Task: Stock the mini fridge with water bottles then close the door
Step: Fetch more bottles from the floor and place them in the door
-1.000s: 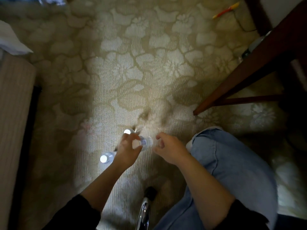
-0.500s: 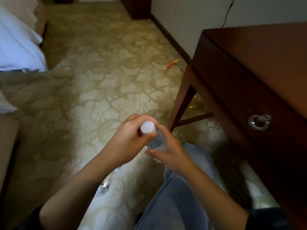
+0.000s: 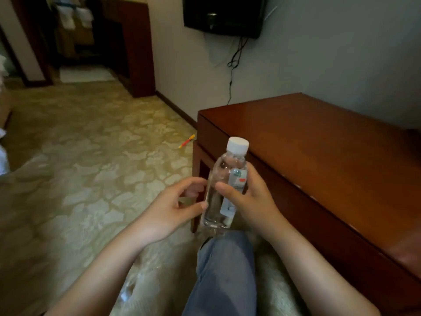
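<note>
A clear water bottle (image 3: pixel 224 185) with a white cap and a white label stands upright in mid-air in front of me. My right hand (image 3: pixel 249 199) is wrapped around its middle, thumb across the front. My left hand (image 3: pixel 173 208) hovers just left of the bottle with fingers spread, its fingertips touching or almost touching the side. Another bottle (image 3: pixel 127 293) lies blurred on the carpet between my left forearm and my knee. No fridge is in sight.
A dark wooden desk (image 3: pixel 319 160) fills the right side, close to my right hand. My knee in blue jeans (image 3: pixel 225 274) is below the bottle. Patterned carpet (image 3: pixel 91 167) spreads left, with a red-and-yellow pencil (image 3: pixel 186 141) on it. A wall-mounted television (image 3: pixel 224 15) hangs above.
The bottle came up off the carpet, passing from my left hand's grip at the cap to my right hand's grip on the body. My view tilted up from the floor to the room.
</note>
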{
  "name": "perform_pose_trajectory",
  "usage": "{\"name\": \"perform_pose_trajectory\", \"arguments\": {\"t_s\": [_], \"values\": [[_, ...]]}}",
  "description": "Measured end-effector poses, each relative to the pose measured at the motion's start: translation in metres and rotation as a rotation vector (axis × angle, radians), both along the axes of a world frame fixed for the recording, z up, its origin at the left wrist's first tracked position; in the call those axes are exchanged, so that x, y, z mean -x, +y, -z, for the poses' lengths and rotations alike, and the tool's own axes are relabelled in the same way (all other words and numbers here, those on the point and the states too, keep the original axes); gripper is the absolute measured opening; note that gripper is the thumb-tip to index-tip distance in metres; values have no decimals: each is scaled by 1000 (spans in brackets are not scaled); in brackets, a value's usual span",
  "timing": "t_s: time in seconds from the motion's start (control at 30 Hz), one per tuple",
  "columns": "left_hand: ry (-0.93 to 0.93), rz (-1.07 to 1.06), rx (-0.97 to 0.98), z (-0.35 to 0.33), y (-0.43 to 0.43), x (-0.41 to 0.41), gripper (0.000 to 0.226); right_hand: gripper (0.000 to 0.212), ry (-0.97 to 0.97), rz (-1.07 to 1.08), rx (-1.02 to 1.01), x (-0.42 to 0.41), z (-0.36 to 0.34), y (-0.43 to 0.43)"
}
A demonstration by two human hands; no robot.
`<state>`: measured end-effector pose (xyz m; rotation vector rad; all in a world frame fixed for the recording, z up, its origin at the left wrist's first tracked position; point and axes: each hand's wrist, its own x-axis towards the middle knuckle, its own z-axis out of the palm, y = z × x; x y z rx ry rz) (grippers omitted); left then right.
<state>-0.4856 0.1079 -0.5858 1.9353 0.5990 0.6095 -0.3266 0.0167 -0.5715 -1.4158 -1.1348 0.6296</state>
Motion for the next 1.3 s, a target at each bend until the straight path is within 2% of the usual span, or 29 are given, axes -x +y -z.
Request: {"name": "perform_pose_trajectory", "arguments": {"t_s": [0.27,0.6,0.8,0.97,1.17,1.3], "values": [[-136,244,-107,-61,-47,-75,61,34,-106,183,-72,-39,-78,-71],[-323,483,-175,-136,-140,-190,47,40,-303,519,-204,-102,-163,-184],[-385,651,-172,-159,-228,-244,42,40,-328,733,-259,-123,-183,-275],[-399,791,-168,-169,-316,-272,57,63,-459,1008,-241,-125,-189,-357],[-480,939,-156,-172,-416,-290,66,63,-586,1268,-211,-118,-196,-446],[-543,1045,-133,-175,-473,-291,63,65,-609,1396,-232,-113,-195,-491]]}}
